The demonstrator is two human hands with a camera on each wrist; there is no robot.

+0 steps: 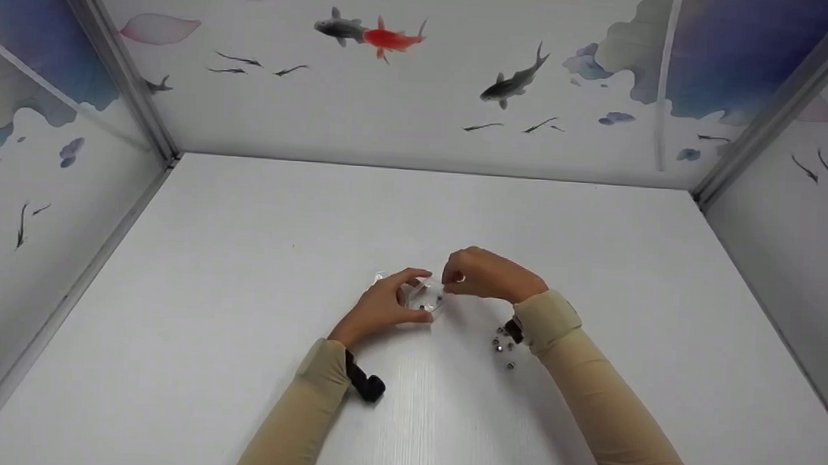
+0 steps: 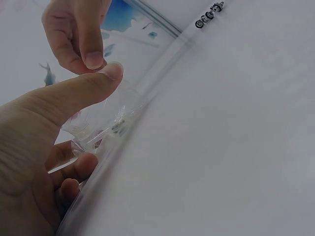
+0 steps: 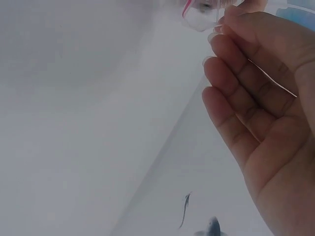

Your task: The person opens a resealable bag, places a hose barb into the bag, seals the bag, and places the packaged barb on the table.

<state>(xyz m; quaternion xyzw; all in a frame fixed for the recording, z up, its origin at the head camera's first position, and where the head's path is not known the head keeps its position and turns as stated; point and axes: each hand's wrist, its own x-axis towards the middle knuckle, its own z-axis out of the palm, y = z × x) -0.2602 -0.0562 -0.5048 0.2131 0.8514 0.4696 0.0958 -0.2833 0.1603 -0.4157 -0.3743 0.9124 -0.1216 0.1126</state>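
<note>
A small clear zip-lock bag (image 1: 425, 294) is between the two hands, above the middle of the white table. My left hand (image 1: 381, 305) holds it from the left, with thumb in front and fingers behind. At its right edge, my right hand (image 1: 492, 274) pinches the plastic between thumb and forefinger, the other fingers loosely bent. A pink line marks the bag (image 3: 199, 18) in the right wrist view. A few small dark metal pieces (image 2: 118, 127) show through the plastic in the left wrist view. Several similar shiny metal pieces (image 1: 499, 347) lie loose below the right wrist.
The white table (image 1: 210, 251) is bounded by a back wall (image 1: 405, 120) and side panels printed with fish and leaves. Beside the left hand, a bit of clear plastic (image 1: 379, 276) shows. Black wrist straps (image 1: 367, 384) sit at the cuffs.
</note>
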